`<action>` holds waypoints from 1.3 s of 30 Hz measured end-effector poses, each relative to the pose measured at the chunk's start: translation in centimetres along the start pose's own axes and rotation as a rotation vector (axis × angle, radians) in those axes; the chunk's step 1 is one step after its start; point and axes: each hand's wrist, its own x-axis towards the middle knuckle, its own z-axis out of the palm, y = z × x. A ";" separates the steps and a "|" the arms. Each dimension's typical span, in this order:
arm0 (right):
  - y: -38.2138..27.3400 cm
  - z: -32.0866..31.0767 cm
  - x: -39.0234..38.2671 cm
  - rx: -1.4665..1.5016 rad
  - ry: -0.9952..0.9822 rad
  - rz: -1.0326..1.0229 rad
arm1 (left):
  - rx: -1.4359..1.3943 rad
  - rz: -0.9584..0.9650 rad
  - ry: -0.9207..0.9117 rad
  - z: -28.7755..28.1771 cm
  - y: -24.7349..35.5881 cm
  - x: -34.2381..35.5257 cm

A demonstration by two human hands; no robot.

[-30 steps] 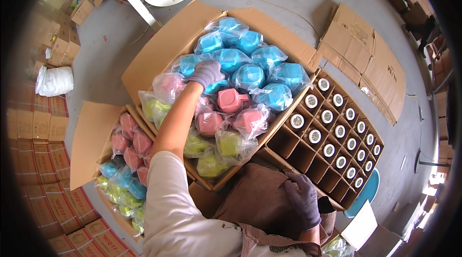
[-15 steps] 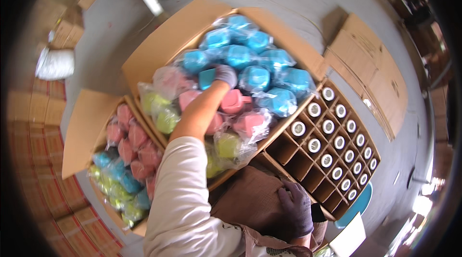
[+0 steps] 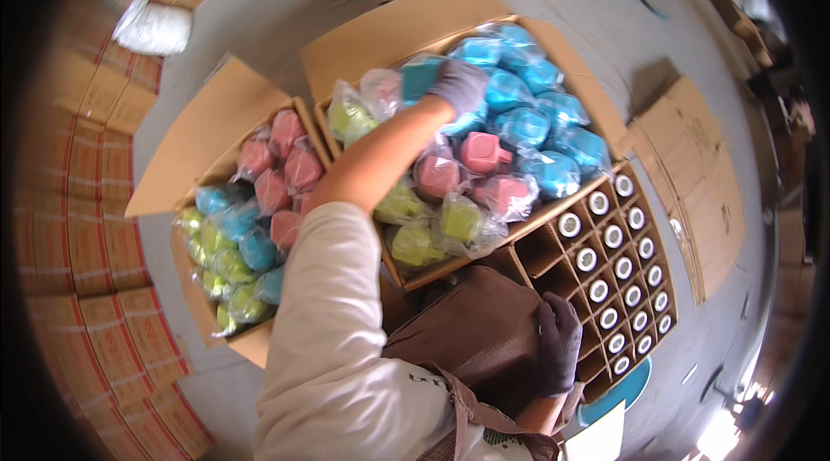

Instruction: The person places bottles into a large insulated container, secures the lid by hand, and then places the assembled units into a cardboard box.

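My left hand, in a grey glove, is closed on a blue plastic cup-like piece over the far part of the large open carton. Its fingertips are partly hidden. Around it lie bagged blue pieces of the same kind. Nearer are bagged pink pieces and yellow-green pieces, plus a pink piece with a handle. My right hand, gloved too, has loosely bent fingers with nothing visible in them. It rests beside my brown apron, close to the divided carton.
White-rimmed round containers stand in most cells of the divided carton. At left, a smaller open carton holds bagged pink, blue and yellow-green pieces. Stacked sealed cartons line the left. Flattened cardboard lies at right, and a blue-green basin stands below.
My view has shifted, so the cartons appear farther right. My left hand has moved slightly away from me with the blue piece. My right hand's fingers now lie closer to the divided carton.
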 end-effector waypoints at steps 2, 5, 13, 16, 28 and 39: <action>0.6 -0.5 -0.2 0.042 0.097 -0.007 | 0.001 -0.118 -0.188 -6.6 -2.5 -0.7; -0.2 -1.1 -1.3 0.102 0.232 -0.125 | -0.390 -0.173 -0.093 -16.7 -8.0 -5.9; -6.7 -7.2 -8.8 0.448 0.554 -0.532 | -2.011 -0.351 -0.126 -21.4 2.8 -19.3; -9.3 -10.0 -13.2 0.670 0.495 -0.702 | -2.649 -0.052 -0.798 -21.4 14.3 -23.8; -0.5 -1.2 -19.7 0.295 0.672 -0.368 | -1.821 0.347 -0.382 -29.9 24.5 -25.1; -7.3 -6.8 -19.4 1.097 0.436 -0.620 | -2.250 0.299 0.001 -37.3 22.8 -21.9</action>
